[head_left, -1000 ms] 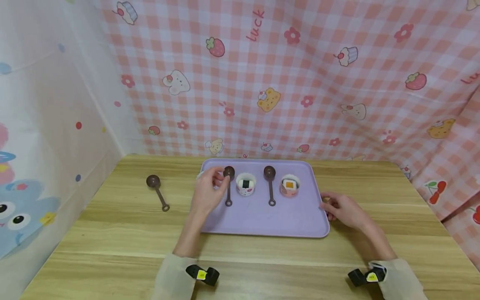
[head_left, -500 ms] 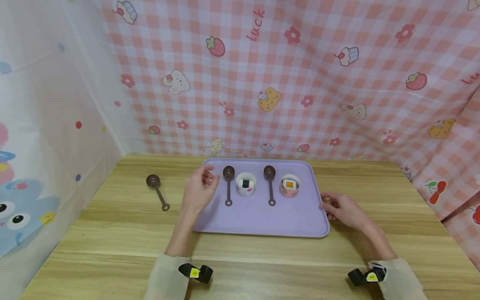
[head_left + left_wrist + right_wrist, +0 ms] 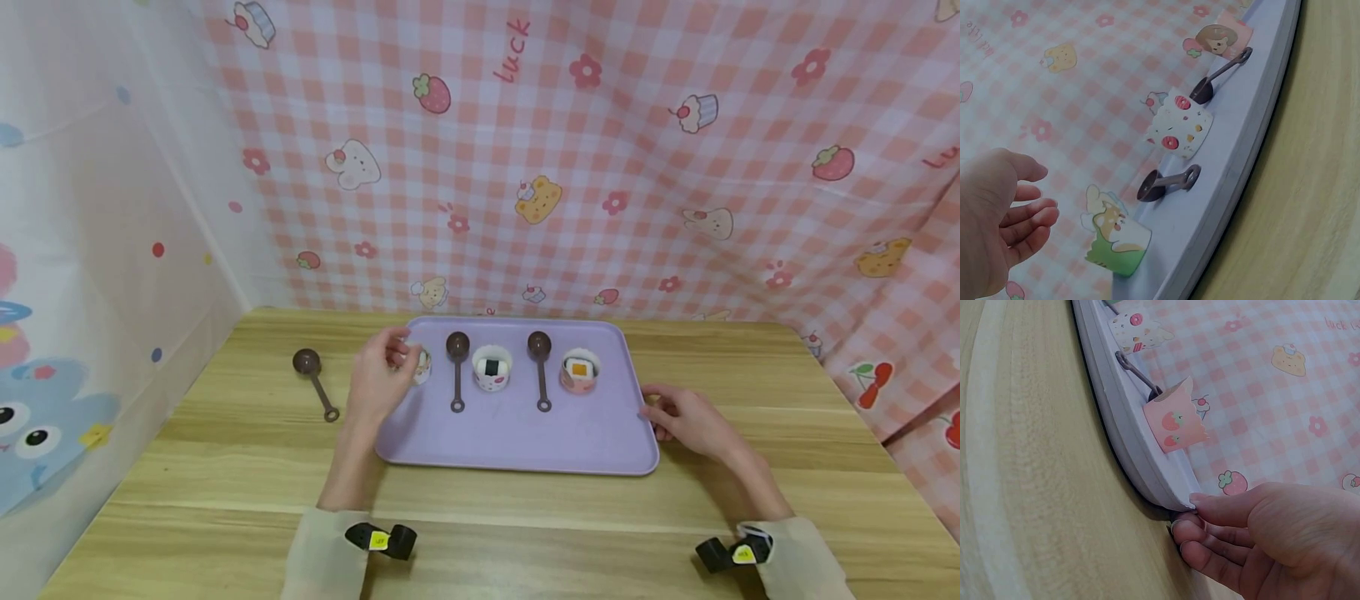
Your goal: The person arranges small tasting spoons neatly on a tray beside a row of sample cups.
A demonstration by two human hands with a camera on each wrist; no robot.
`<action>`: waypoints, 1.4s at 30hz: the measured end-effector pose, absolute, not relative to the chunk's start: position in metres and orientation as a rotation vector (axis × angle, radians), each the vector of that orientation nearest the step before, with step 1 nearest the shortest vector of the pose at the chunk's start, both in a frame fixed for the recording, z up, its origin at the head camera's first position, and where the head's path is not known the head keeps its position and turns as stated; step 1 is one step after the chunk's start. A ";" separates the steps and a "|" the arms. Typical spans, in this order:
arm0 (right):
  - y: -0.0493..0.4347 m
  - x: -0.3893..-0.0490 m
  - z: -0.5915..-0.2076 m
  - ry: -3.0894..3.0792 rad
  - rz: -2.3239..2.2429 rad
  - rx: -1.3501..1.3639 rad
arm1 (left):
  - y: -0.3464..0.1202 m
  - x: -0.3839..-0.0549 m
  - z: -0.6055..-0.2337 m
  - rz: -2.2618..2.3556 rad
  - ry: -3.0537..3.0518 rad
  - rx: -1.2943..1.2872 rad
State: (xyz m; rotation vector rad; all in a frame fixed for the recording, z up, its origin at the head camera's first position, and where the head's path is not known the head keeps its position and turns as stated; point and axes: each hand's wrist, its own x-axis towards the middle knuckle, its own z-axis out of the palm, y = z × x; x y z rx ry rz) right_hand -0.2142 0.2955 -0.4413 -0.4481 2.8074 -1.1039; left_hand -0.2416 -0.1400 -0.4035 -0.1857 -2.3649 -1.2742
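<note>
My right hand [image 3: 690,421] grips the right rim of a lavender tray [image 3: 517,442], thumb on top and fingers curled below the edge. Over the tray's left end is my left hand [image 3: 381,375], loosely curled with nothing in it, close to a green-and-white paper cup [image 3: 1125,247] that it partly hides in the head view. On the tray, two brown scoops [image 3: 458,346] alternate with the cups. The middle cup [image 3: 492,385] holds a white toy rice ball with a black band. At right, a pink cup [image 3: 1175,425] contains a white piece with an orange top.
Left of the tray, a third brown scoop [image 3: 307,362] lies on the wooden table [image 3: 555,533]. A pink checked cloth [image 3: 480,167] hangs right behind the tray, and a white printed cloth [image 3: 112,208] stands on the left.
My left hand has moved left, away from the scoop beside it, uncovering part of the leftmost cup. The right hand and tray have stayed put.
</note>
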 end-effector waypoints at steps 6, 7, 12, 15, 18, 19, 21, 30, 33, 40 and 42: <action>0.296 -0.214 -0.442 2.808 -1.109 -0.455 | -0.147 -0.242 -0.402 -1.295 -2.376 -0.116; 0.296 -0.214 -0.442 2.810 -1.110 -0.455 | -0.148 -0.242 -0.402 -1.299 -2.376 -0.108; 0.296 -0.214 -0.442 2.808 -1.107 -0.463 | -0.155 -0.242 -0.403 -1.323 -2.376 -0.086; 0.296 -0.214 -0.442 2.802 -1.109 -0.462 | -0.160 -0.242 -0.403 -1.318 -2.365 -0.078; 0.296 -0.214 -0.442 2.793 -1.119 -0.464 | -0.164 -0.243 -0.404 -1.314 -2.357 -0.070; 0.296 -0.214 -0.442 2.790 -1.122 -0.463 | -0.165 -0.243 -0.404 -1.310 -2.355 -0.064; 0.296 -0.214 -0.442 2.785 -1.128 -0.465 | -0.168 -0.243 -0.404 -1.305 -2.354 -0.047; 0.297 -0.214 -0.442 2.792 -1.119 -0.461 | -0.180 -0.244 -0.407 -1.257 -2.294 -0.016; 0.297 -0.214 -0.443 2.794 -1.116 -0.456 | -0.184 -0.244 -0.409 -1.248 -2.291 -0.001; 0.296 -0.213 -0.441 2.792 -1.122 -0.442 | -0.192 -0.243 -0.410 -1.221 -2.316 0.036; 0.295 -0.213 -0.441 2.792 -1.121 -0.439 | -0.195 -0.243 -0.411 -1.219 -2.317 0.048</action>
